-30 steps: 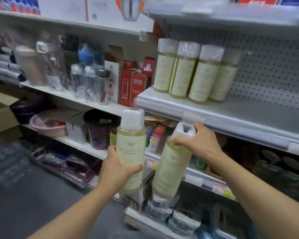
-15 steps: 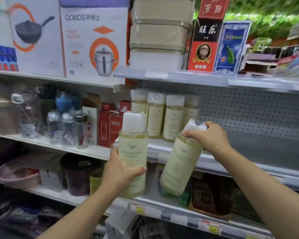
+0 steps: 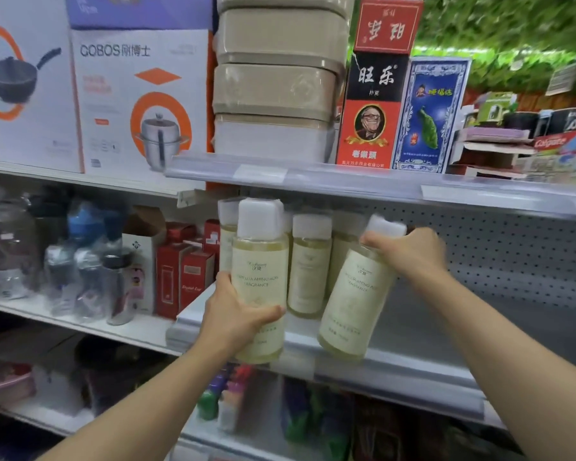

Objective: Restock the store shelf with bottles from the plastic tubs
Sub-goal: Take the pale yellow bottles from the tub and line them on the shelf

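Grey metal shelf (image 3: 413, 331) runs across mid-frame w/ a pegboard back panel (image 3: 512, 254) at right; most of its right side is bare, so there's room. Upper shelf (image 3: 346, 181) sits just above, carrying cookware boxes (image 3: 140, 94) at upper left, stacked beige containers (image 3: 276, 91) at top centre & playing-card boxes (image 3: 379, 94) beside them. Left of frame: clear water bottles (image 3: 87, 277) and red cartons (image 3: 187, 277) on the neighbouring bay.

Already stocked: a short row of shelved fragrance bottles (image 3: 308, 271) at centre, back of the shelf, white caps, pale yellow liquid.

Step in hand, as I read it: placing. I've got 2 more of the same. My left hand (image 3: 236, 314) is wrapped round the lower body of the left bottle (image 3: 260, 271), upright, in front of the row, base about level w/ the shelf lip. My right hand (image 3: 409, 251) is clamped over the cap & shoulder of the right bottle (image 3: 356, 297), which tilts, base toward lower left, hanging over the front edge, not yet set down. Right hand is blurred, so finger detail is unclear.

No plastic tubs in view.

Next, prob: straighten the right bottle, clear the lip, stand it just right of the row; then slot the left one in front. Headroom under the upper shelf looks tight, so go in low & watch not to knock the standing ones.
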Available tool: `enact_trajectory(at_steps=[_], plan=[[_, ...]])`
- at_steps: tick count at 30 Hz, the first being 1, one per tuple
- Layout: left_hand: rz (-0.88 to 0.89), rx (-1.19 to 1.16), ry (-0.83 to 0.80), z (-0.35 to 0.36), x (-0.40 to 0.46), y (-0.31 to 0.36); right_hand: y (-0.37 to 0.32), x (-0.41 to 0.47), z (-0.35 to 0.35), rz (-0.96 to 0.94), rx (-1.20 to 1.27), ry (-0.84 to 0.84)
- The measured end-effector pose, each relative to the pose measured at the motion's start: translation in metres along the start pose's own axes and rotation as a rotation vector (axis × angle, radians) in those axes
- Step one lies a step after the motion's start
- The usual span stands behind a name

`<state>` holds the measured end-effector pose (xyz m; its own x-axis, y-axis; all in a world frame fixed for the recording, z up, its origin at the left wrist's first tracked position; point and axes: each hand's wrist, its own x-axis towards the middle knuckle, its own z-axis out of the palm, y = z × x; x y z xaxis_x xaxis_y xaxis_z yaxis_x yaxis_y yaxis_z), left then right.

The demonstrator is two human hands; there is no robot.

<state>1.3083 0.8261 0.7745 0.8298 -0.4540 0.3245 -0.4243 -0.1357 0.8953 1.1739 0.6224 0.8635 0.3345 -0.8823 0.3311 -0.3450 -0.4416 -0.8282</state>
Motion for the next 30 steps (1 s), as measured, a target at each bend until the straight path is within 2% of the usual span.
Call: enact_trajectory(at_steps=[6, 22, 30], plan=[[0.003, -0.003, 0.036, 0.016, 0.020, -0.001, 0.002, 0.038, 0.019, -0.020, 0.026, -0.002], [-0.001, 0.024, 0.040, 0.014, 0.070, -0.032, 0.015, 0.059, 0.067, -0.171, 0.044, -0.069], [-0.008, 0.012, 0.030, 0.005, 0.084, -0.043, 0.012, 0.051, 0.067, -0.102, 0.033, -0.146]])
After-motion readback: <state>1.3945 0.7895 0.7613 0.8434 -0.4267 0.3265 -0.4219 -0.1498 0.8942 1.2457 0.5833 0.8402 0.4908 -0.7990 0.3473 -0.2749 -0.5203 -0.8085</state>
